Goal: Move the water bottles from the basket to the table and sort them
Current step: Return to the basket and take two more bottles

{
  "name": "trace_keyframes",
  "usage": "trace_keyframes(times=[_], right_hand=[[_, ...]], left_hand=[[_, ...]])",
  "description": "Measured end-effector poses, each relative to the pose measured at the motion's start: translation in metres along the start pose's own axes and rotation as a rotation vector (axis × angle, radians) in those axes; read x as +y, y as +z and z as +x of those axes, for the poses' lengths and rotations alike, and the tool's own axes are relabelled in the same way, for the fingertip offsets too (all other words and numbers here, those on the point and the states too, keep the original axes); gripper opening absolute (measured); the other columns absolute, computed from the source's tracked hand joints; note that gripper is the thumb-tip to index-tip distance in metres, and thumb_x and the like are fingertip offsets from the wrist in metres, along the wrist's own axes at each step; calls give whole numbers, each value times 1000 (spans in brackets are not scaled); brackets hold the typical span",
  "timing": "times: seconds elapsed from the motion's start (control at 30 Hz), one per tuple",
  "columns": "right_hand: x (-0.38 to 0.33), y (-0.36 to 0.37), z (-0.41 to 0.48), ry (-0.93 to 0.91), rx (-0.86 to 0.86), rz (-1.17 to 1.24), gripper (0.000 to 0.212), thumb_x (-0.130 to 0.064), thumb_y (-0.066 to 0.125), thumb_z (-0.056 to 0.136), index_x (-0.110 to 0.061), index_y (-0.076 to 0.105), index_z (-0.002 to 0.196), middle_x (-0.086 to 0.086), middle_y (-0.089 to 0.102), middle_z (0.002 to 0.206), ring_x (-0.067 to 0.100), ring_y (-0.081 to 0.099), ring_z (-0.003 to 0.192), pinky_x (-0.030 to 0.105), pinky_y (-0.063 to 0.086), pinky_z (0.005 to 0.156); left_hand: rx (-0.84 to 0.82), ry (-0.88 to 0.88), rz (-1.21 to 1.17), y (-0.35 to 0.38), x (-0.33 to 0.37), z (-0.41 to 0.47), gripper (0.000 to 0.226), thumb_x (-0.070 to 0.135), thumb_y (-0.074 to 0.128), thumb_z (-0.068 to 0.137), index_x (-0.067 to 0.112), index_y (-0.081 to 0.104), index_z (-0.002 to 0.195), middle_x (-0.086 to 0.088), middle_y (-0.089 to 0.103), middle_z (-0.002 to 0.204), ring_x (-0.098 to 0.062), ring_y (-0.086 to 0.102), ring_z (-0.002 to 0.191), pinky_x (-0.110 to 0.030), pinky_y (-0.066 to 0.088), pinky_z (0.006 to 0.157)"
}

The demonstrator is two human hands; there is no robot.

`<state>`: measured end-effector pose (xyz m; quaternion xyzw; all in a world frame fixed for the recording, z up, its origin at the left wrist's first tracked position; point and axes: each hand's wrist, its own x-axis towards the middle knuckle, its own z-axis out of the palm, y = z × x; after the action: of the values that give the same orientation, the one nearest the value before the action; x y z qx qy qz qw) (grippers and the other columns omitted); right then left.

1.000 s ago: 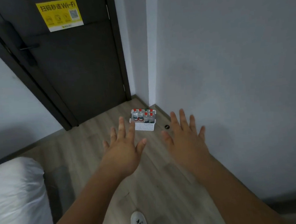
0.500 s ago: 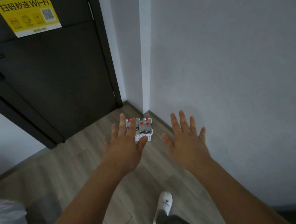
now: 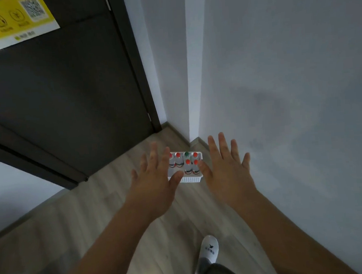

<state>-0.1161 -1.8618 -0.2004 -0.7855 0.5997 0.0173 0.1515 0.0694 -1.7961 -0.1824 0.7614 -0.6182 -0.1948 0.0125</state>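
Observation:
A small white perforated basket (image 3: 190,179) stands on the wooden floor in the corner by the wall. It holds several small clear water bottles (image 3: 188,166) with red caps, and one with a green cap (image 3: 186,154). My left hand (image 3: 155,180) is stretched out with fingers spread, and it covers the basket's left side in the picture. My right hand (image 3: 226,165) is spread open to the right of the basket. Both hands hold nothing and look well above the basket. No table is in view.
A dark door (image 3: 67,91) with a yellow Wi-Fi notice (image 3: 14,22) fills the left. A grey wall (image 3: 289,88) runs along the right, with a white corner post (image 3: 193,72) behind the basket. My white shoe (image 3: 210,249) is on the floor below.
The view has moved closer to the corner. The basket now appears between my two hands instead of beyond them. The bed at lower left has left the frame. Both hands stay spread.

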Motion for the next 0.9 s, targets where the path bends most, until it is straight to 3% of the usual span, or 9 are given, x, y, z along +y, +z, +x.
trace_keyframes(times=[0.27, 0.57, 0.73, 0.83, 0.9], right_hand=[[-8, 19, 106, -14, -53, -29, 87, -75, -1, 87, -33, -15, 162, 1, -26, 169, 34, -17, 156, 61, -5, 123], [-13, 106, 199, 60, -53, 29, 78, -72, 21, 102, -37, -17, 161, -6, -29, 168, 29, -25, 154, 60, -12, 122], [0, 177, 244, 92, -44, 32, 77, -72, 23, 102, -38, -14, 160, -4, -23, 170, 31, -21, 156, 62, -8, 122], [17, 236, 268, 99, -57, 34, 77, -71, 22, 101, -37, -16, 159, -3, -24, 170, 31, -21, 156, 63, -7, 123], [30, 278, 281, 109, -81, 29, 77, -70, 21, 101, -36, -16, 159, -2, -24, 170, 31, -22, 155, 62, -8, 122]], left_hand=[[-54, 15, -56, 1, -28, 102, 76, 64, 24, 101, 33, -8, 162, 3, -24, 169, -28, -13, 157, -56, 9, 126], [-141, 95, -72, 65, -82, 221, 76, 61, 27, 100, 29, 1, 163, -2, -11, 171, -31, -1, 158, -60, 18, 124], [-164, 155, -19, 134, -108, 279, 82, 68, 26, 88, 29, 10, 158, -7, 15, 169, -31, 20, 154, -59, 34, 118], [-183, 160, -9, 194, -122, 311, 80, 62, 39, 97, 28, 7, 161, -8, 12, 170, -30, 19, 155, -59, 33, 118], [-191, 164, -5, 234, -130, 330, 82, 64, 36, 95, 27, 6, 162, -8, 10, 171, -30, 18, 155, -59, 33, 118]])
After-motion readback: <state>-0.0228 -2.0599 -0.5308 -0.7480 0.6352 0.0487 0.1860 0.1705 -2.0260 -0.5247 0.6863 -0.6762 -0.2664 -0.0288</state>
